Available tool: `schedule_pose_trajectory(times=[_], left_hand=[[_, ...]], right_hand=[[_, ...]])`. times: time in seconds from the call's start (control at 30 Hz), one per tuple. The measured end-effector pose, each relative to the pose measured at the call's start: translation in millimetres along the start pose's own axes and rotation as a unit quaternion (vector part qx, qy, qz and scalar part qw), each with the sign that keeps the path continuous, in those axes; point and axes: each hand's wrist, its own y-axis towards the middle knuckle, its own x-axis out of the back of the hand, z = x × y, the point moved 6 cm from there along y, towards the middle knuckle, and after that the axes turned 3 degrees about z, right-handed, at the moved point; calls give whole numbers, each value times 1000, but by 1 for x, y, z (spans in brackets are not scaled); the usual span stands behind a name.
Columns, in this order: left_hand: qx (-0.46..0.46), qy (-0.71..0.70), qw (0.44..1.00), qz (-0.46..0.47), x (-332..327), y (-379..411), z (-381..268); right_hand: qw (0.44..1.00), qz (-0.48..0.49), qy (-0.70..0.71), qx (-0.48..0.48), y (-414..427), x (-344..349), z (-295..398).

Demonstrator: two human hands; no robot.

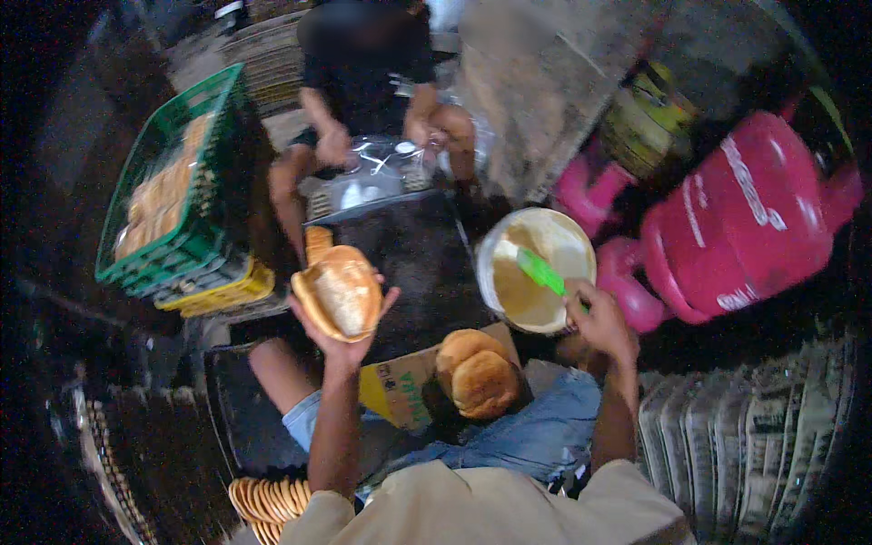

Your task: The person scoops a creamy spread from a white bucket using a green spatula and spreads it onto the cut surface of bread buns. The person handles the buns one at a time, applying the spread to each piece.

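My left hand [349,351] holds a split bread bun [349,300] from below, its pale crumb facing up. Another piece of bread [319,244] juts out just beyond it. In my right hand [601,320] is the handle of a green spatula [541,271]. Its blade is over or in a round white tub [486,272] with tan and cream-coloured spread [521,296] inside. Between my arms, golden-brown buns [484,381] rest by a printed cardboard box [409,388] at my lap.
Opposite me, a person's hands [334,146] hold a clear plastic bag [381,160] at a dark table [422,272]. Bread fills a green crate [163,255] at left. Pink gas cylinders [742,225] stand at right. Flat bread pieces [269,501] line up at lower left.
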Motion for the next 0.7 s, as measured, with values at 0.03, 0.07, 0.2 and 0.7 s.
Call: schedule_pose_trajectory(times=[0.03, 0.07, 0.2, 0.7], left_hand=[[-9, -6, 1000, -1, -3, 1, 2], [-3, -1, 1000, 12, -3, 0, 4], [22, -2, 998, 65, -15, 8, 12], [63, 69, 991, -97, 35, 8, 24]], right_hand=[[998, -24, -52, 11, 4, 18, 3], [993, -43, -104, 23, 10, 34, 6], [945, 26, -325, -22, 54, 37, -48], [939, 94, -326, -63, 220, -232, -339]])
